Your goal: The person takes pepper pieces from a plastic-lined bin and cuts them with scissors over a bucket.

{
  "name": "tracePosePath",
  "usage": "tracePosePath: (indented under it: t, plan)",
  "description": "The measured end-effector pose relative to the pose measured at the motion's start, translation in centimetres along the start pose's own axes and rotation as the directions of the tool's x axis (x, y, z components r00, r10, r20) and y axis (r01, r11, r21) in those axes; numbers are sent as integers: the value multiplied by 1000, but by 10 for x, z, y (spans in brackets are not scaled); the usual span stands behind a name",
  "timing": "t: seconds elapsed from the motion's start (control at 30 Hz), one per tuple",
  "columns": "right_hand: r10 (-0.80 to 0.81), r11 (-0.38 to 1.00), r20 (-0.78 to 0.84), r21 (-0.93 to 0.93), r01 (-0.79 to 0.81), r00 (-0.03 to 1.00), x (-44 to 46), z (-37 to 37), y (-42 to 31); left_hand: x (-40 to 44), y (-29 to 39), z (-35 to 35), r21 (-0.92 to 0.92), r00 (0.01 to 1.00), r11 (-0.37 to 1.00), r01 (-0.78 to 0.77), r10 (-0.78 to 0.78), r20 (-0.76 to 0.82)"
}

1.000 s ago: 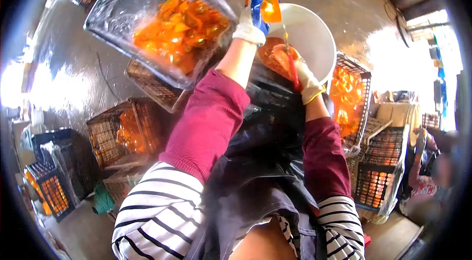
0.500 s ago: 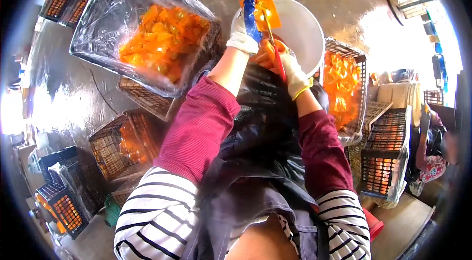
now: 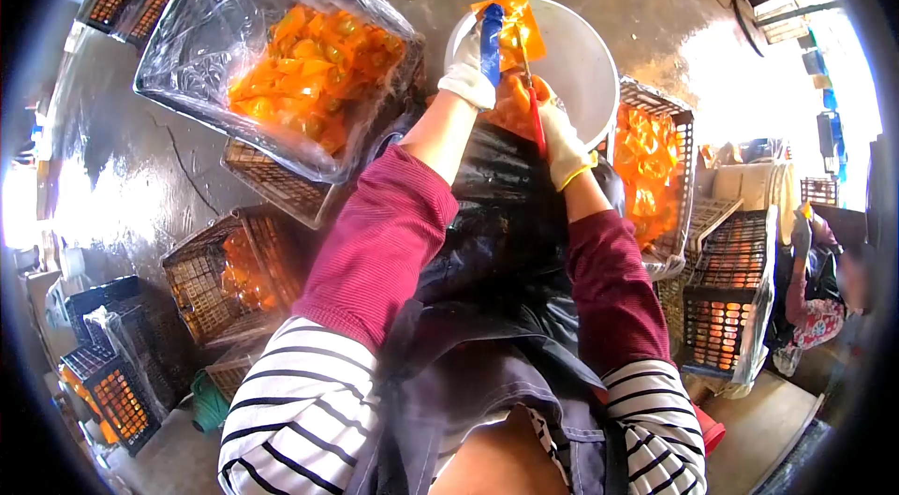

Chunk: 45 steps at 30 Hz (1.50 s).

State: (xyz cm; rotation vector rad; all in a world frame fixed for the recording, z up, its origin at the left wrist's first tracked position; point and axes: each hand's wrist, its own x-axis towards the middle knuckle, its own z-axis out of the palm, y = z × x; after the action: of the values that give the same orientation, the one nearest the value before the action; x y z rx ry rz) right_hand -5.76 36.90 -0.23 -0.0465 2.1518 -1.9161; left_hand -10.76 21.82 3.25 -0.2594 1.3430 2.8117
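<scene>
My left hand (image 3: 476,59), in a white glove with blue fingers, grips a flat orange piece (image 3: 521,27) over the left side of a white bucket (image 3: 585,55). Red-handled scissors (image 3: 536,116) are in my right hand (image 3: 560,134), which wears a white and orange glove with a yellow cuff. The scissor blades point up and meet the lower part of the orange piece. Below my hands, at the bucket's near side, lies more orange material (image 3: 510,109), partly hidden by the gloves.
A plastic-lined crate (image 3: 187,55) of orange pieces stands left of the bucket, another crate (image 3: 688,148) right of it. Further crates (image 3: 201,284) are at lower left and right (image 3: 735,261). Another person (image 3: 817,298) is at the far right.
Over the last second the camera view has shifted. The scissors have moved from below the orange piece up onto it, and the piece now looks more bent.
</scene>
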Motion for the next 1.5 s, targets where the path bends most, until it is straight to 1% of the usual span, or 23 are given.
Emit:
tracePosePath:
  t: [0.03,0.07,0.17,0.27,0.3,0.37,0.47,0.53,0.63,0.67,0.73,0.8,0.83,0.9,0.93,0.97,1.03,1.07,1.17,1.27,1.37,1.47,1.5]
  plan:
    - [66,997,8,29,-66,998,-2,-2,-1,0,2,0,29,999,999,-13,12,33]
    - [131,990,16,58,-132,991,-5,-3,-5,11,-9,-8,-56,999,998,13,-11,44]
    - [154,977,30,147,-157,988,-13,0,-16,4,-2,1,-17,993,997,81,-82,-81]
    - [99,957,8,273,-98,995,7,-6,27,20,-20,-14,204,998,977,-58,61,-8]
    - [73,939,7,337,-71,997,16,-4,34,14,-13,-9,431,998,901,-55,60,1]
    - [81,947,-19,313,-70,997,20,-6,40,-4,0,0,799,999,600,-44,49,19]
    - [166,979,-65,131,-156,984,2,-7,-5,-8,1,3,697,995,711,-96,62,73]
    - [216,969,-39,131,-209,976,-3,-7,-15,-2,-7,-2,646,991,752,-130,84,102]
    - [57,967,-64,251,-39,996,-1,-8,-4,19,-28,-18,596,976,774,-213,136,171]
    - [5,993,-100,117,7,995,-3,-9,-8,9,-12,-10,760,981,620,-194,99,170]
    - [-110,984,-147,-157,87,983,-6,-10,-15,19,-21,-17,760,971,607,-233,192,144]
    - [61,957,-130,-275,-96,990,-8,-15,-23,23,-23,-16,704,956,653,-278,258,137]
    - [63,949,-118,-300,-96,991,-10,-15,-26,25,-24,-15,676,947,672,-302,291,134]
    - [66,932,-94,-349,-95,993,-16,-16,-33,-4,11,4,868,945,434,-241,307,109]
    - [48,915,-104,-395,-85,993,-12,-16,-27,0,5,4,759,965,633,-152,260,-23]
    - [30,895,-114,-440,-78,993,-8,-16,-23,-4,9,6,579,989,811,-81,138,-56]
    - [30,936,-106,-346,-65,994,-6,-16,-18,-17,21,16,128,993,984,122,-120,-22]
    - [30,953,-104,-298,-60,994,-7,-17,-17,1,1,1,294,988,947,-130,97,123]
    - [113,989,-78,-91,-119,991,-12,-13,-28,28,-26,-23,385,991,914,-126,94,100]
    - [107,917,-85,-377,-132,991,-23,-5,-64,27,-19,-19,547,998,835,-65,62,25]
    - [286,954,-37,-79,-289,957,-21,-4,-65,39,-34,-26,603,987,783,-148,159,36]
    - [110,983,-61,-142,-118,992,-3,-17,-22,18,-11,-2,438,999,899,6,11,-35]
    - [60,982,-72,-175,-72,996,4,-22,-6,12,-4,2,384,998,923,15,-36,48]
